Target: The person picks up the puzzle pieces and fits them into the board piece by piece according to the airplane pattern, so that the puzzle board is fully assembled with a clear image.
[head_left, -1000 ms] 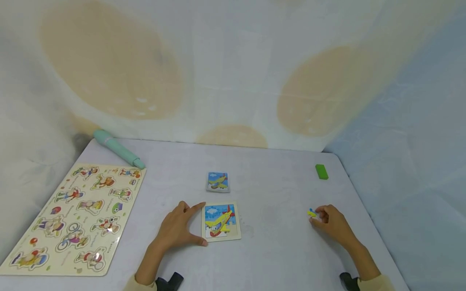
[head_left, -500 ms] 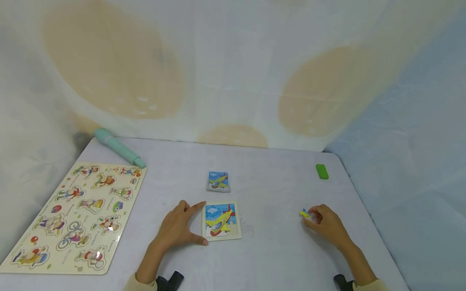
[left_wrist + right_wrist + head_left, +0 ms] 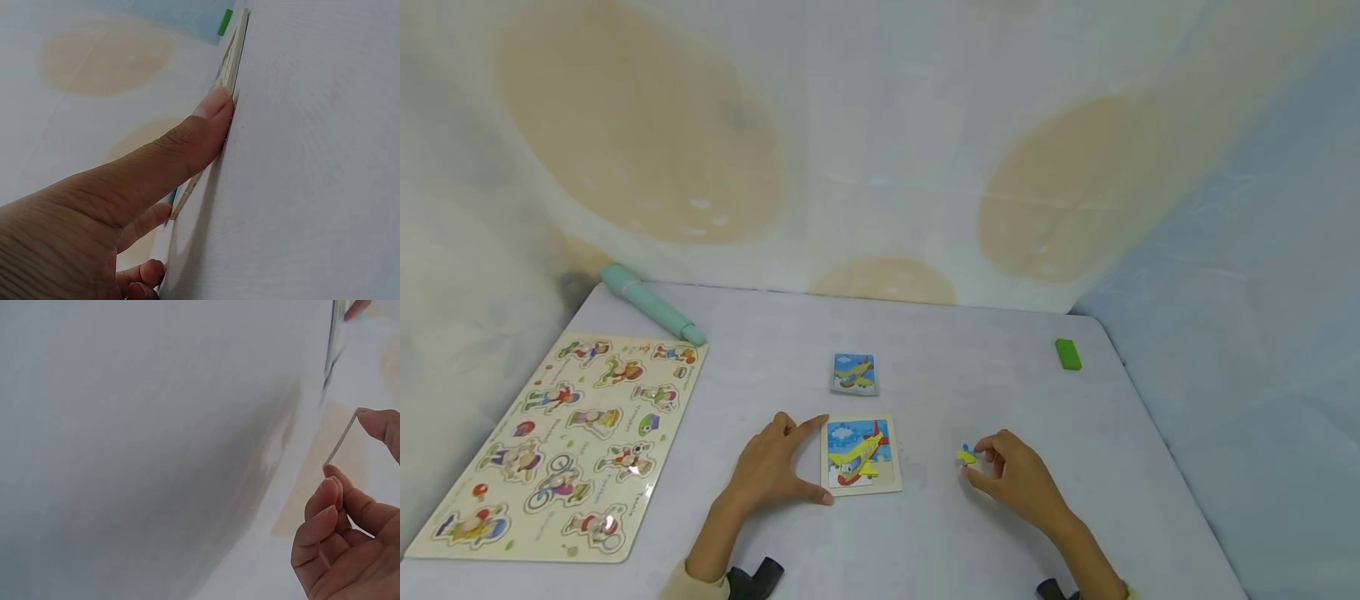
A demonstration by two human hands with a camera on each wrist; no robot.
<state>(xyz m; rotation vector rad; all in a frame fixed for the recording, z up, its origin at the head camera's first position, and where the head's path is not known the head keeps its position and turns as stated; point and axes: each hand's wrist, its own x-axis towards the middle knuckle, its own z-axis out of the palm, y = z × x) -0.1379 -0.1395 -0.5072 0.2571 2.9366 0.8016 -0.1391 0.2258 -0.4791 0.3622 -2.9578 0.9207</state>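
A small jigsaw puzzle board (image 3: 897, 458) with a yellow airplane picture lies flat in the head view. My left hand (image 3: 772, 462) holds its left side, thumb at the near corner and forefinger at the far corner. In the left wrist view the thumb (image 3: 181, 140) presses against the board's edge (image 3: 234, 56). My right hand (image 3: 1017, 481), to the right of the board and apart from it, pinches a yellow and blue puzzle piece (image 3: 966, 457) between thumb and forefinger. Seen edge-on in the right wrist view, that puzzle piece (image 3: 341, 439) looks thin.
Behind the board lies a small airplane picture block or stack (image 3: 854, 374). A green block (image 3: 1067, 354) sits at the far right. On the left are a large picture puzzle board (image 3: 550, 446) and a mint-green wand-like object (image 3: 651, 306). Patterned cloth (image 3: 880, 167) stands behind the table.
My right hand has moved left across the table with the puzzle piece, closer to the board. The left hand has stayed at the board's left side. The head view has shifted slightly.
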